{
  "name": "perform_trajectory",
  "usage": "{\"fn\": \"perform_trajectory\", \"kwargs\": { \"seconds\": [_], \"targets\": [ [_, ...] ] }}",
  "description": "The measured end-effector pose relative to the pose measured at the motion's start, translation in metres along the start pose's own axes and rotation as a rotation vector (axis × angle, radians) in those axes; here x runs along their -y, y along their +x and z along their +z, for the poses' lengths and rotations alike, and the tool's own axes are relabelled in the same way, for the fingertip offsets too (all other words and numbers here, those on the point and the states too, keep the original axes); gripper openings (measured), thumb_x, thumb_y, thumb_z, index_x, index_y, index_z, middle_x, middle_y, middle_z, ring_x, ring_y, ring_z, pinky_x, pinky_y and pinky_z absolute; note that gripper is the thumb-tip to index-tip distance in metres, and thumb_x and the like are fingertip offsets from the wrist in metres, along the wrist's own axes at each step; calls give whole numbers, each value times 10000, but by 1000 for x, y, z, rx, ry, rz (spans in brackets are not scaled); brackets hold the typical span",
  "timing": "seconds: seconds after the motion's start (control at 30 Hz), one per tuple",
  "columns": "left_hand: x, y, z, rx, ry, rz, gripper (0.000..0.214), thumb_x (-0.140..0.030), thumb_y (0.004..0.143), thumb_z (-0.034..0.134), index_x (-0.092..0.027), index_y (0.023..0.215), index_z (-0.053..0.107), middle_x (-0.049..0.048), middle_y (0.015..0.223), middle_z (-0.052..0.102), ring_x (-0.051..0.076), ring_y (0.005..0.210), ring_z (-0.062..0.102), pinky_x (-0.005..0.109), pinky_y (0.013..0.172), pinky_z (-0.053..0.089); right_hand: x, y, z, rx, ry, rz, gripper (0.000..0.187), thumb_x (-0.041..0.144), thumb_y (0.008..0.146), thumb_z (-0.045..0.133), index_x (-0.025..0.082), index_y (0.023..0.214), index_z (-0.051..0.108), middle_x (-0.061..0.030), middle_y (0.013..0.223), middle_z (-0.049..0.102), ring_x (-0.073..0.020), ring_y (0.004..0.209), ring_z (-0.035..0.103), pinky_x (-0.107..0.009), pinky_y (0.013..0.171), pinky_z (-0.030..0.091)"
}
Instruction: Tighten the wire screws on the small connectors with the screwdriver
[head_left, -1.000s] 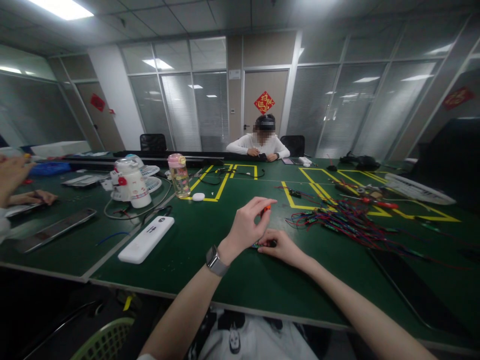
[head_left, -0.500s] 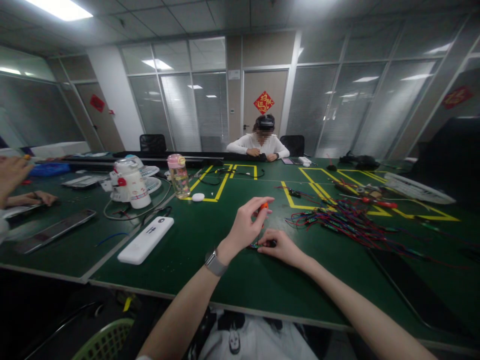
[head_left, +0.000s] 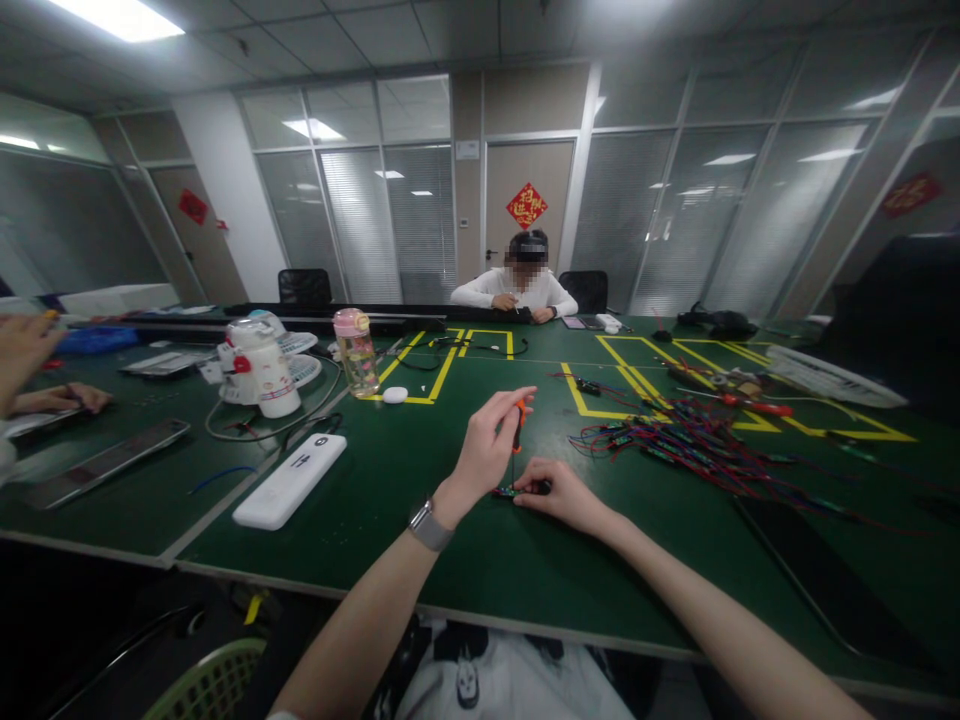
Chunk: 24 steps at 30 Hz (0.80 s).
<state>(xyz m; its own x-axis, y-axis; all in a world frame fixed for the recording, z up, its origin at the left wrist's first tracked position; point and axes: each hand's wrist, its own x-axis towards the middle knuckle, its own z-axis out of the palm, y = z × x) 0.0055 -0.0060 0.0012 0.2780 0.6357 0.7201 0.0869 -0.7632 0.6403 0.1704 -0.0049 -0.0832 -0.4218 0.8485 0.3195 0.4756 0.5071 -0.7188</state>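
Left hand [head_left: 487,440]: half-curled around our orange screwdriver [head_left: 519,425]
Right hand [head_left: 559,492]: nearly closed, pinching the small circuit board [head_left: 504,492]
Circuit board: below our left hand, left of the right
Screwdriver: we'd best hold it upright, pressing gently

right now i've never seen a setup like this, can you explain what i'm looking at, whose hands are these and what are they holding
There's no machine: these are a person's bare hands, seen from a camera on their own head, looking forward and down. The left hand holds an orange-handled screwdriver, its thin shaft pointing down at a small circuit board on the green table. The right hand pinches the board's near-right end. To the right lies a tangle of red and blue wires with more small boards; to the left, a white block and bottles. Someone else sits across the table.
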Motion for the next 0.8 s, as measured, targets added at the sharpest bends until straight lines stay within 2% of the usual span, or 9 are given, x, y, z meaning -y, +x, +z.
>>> {"fn": "perform_trajectory", "kwargs": {
  "seconds": [0.17, 0.37, 0.43, 0.53, 0.6, 0.73, 0.8],
  "targets": [
    [3, 0, 2, 0, -84, -40, 281, -253, 953, 424, -191, 1159, 604, 75, 1038, 615, 152, 873, 649, 278, 783, 540, 2, 0, -1, 7, -7, 7, 117, 259, 726, 735, 169, 801, 742, -24, 733, 608, -156, 675, 567, -269, 628, 453],
    [0, 1, -2, -37, 74, -6, 195, -244, 901, 532, -190, 1032, 667, 52, 932, 602, 147, 823, 608, 273, 762, 524, 1, 0, 0, -3, -17, 8, 99, 223, 716, 739, 173, 801, 745, -19, 720, 602, -147, 653, 554, -258, 602, 439],
    [1, 1, -3, -43, 72, -19, 219, -255, 913, 514, -196, 1065, 660, 55, 956, 606, 152, 843, 609, 280, 772, 522, 1, 0, 1, -3, -5, 6, 101, 220, 712, 744, 173, 802, 746, -24, 733, 614, -149, 660, 559, -261, 612, 448],
    [3, 1, -3, -9, -55, -51, 289, -260, 955, 422, -194, 1165, 608, 82, 1094, 612, 162, 923, 637, 302, 825, 527, 0, 0, 1, -4, 0, 10, 106, 218, 709, 749, 173, 805, 748, -29, 751, 625, -150, 663, 563, -265, 620, 459],
    [5, 2, -3, -6, -111, -67, 299, -262, 959, 412, -188, 1188, 589, 89, 1110, 619, 166, 940, 647, 310, 840, 530, 0, 0, 1, -4, -6, 9, 103, 210, 710, 746, 176, 807, 748, -29, 757, 626, -151, 668, 565, -265, 622, 460],
    [7, 2, -5, -54, -30, -70, 246, -269, 914, 514, -188, 1116, 630, 60, 966, 625, 154, 856, 640, 287, 784, 533, 4, -1, 0, 5, -33, -1, 99, 202, 724, 734, 183, 820, 747, -29, 781, 619, -152, 685, 570, -266, 632, 463],
    [8, 2, -5, -80, 36, -57, 203, -269, 889, 558, -191, 1047, 659, 45, 924, 609, 149, 837, 621, 269, 759, 525, 7, -2, -1, -14, -80, -12, 102, 218, 722, 744, 192, 821, 748, -41, 837, 619, -173, 757, 586, -289, 692, 473]
  ]
}}
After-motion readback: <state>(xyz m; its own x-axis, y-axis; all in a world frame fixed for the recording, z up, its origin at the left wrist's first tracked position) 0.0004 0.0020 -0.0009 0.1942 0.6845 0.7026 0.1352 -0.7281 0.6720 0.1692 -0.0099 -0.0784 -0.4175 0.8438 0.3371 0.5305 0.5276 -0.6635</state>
